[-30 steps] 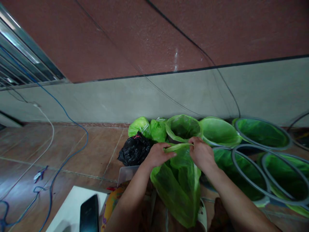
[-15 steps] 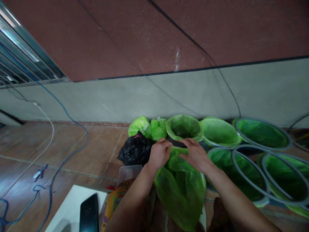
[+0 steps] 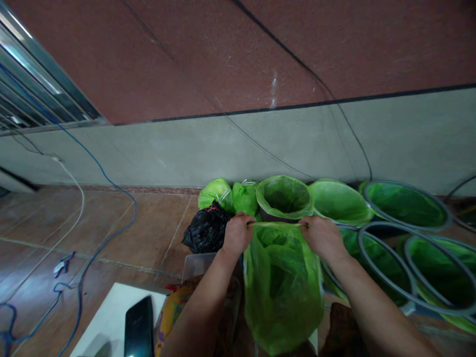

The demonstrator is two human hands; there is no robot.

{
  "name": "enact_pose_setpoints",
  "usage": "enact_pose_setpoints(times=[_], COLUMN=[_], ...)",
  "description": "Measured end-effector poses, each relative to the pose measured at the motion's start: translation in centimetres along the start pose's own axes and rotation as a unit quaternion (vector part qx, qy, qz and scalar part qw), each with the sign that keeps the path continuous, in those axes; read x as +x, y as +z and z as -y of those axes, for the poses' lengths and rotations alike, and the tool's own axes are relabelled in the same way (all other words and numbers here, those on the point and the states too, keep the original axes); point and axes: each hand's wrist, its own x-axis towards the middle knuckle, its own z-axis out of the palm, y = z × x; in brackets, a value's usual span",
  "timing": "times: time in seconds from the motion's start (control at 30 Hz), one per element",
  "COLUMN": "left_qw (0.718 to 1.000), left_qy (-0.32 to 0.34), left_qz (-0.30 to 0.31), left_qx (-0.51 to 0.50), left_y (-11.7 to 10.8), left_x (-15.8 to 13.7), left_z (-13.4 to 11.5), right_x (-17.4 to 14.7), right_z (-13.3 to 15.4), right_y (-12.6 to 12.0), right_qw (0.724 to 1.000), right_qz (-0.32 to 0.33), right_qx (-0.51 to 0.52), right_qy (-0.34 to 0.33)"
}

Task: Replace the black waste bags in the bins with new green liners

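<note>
A thin green trash bag point(image 3: 284, 292) hangs in front of me with its mouth pulled wide. My left hand point(image 3: 238, 233) pinches one corner of its rim, and my right hand point(image 3: 323, 237) grips the opposite side. The rim is stretched taut between the two fists. Part of a white container point(image 3: 314, 341) shows behind the bag's lower end; the bag hides most of it. Just beyond my hands stands a dark bin point(image 3: 284, 198) lined with a green bag. Beside my left hand lies a knotted black bag point(image 3: 206, 229).
Two tied green bags point(image 3: 215, 194) lie against the wall. Several green-lined bins with grey rims point(image 3: 407, 203) crowd the right side. At lower left a phone point(image 3: 139, 325) rests on a white surface point(image 3: 102, 317). A blue cable point(image 3: 107, 239) crosses the tiled floor.
My hands have moved apart, the right one going further right. The bag's rim, bunched between them before, is now spread wide and the bag has opened out.
</note>
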Motion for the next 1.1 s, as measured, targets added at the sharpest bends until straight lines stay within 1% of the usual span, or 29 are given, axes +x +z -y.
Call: enact_pose_setpoints(times=[0.07, 0.1, 0.17, 0.27, 0.33, 0.4, 0.47, 0.6, 0.7, 0.77, 0.87, 0.93, 0.97, 1.03, 1.1], left_qw=[1.000, 1.000, 1.000, 1.000, 0.999, 0.998, 0.997, 0.994, 0.993, 0.992, 0.990, 0.990, 0.990, 0.992, 0.995], left_qy=[-0.006, -0.007, -0.005, 0.009, 0.023, 0.033, 0.026, -0.022, -0.048, -0.060, -0.074, -0.079, -0.079, -0.070, -0.049], left_qz=[0.000, 0.002, 0.013, 0.028, 0.034, 0.039, 0.047, 0.046, 0.039, 0.030, 0.015, 0.012, 0.012, 0.016, 0.017], left_qx=[-0.006, -0.005, -0.002, 0.004, 0.015, 0.035, 0.059, 0.094, 0.103, 0.109, 0.119, 0.118, 0.115, 0.104, 0.087], left_y=[0.2, 0.3, 0.6, 0.8, 0.8, 0.8, 0.8, 0.5, 0.1, 0.0, -0.1, -0.1, -0.1, -0.2, -0.2], left_x=[0.0, 0.0, -0.1, -0.3, -0.3, -0.4, -0.4, -0.2, 0.0, 0.0, 0.0, -0.1, -0.1, -0.2, -0.3], left_z=[0.1, 0.0, -0.3, -1.1, -1.4, -1.4, -1.1, -0.4, 0.2, 0.5, 0.9, 0.9, 0.9, 0.5, -0.1], right_x=[-0.1, -0.2, -0.3, -0.5, -0.6, -0.5, -0.4, 0.1, 0.2, 0.2, 0.1, 0.1, 0.1, 0.1, 0.1], right_z=[-0.4, -0.4, 0.2, 1.8, 2.9, 3.4, 3.2, 1.3, -0.5, -1.6, -2.9, -3.2, -3.1, -2.2, -0.7], right_y=[0.1, 0.3, 0.7, 1.4, 1.4, 1.1, 0.7, -0.2, -0.7, -1.0, -1.2, -0.9, -0.6, 0.1, 0.8], right_qw=[0.999, 0.999, 0.998, 0.985, 0.975, 0.977, 0.986, 0.996, 0.996, 0.996, 0.995, 0.996, 0.997, 1.000, 0.997], right_qz=[0.031, 0.035, 0.021, 0.001, 0.000, -0.009, -0.029, -0.072, -0.091, -0.082, -0.020, 0.022, 0.028, 0.011, -0.017], right_qx=[-0.014, -0.010, 0.011, 0.052, 0.071, 0.078, 0.076, 0.047, 0.014, -0.009, -0.032, -0.030, -0.027, -0.016, 0.000], right_qy=[0.009, -0.001, -0.055, -0.168, -0.211, -0.199, -0.148, -0.039, 0.015, 0.046, 0.089, 0.084, 0.064, -0.003, -0.077])
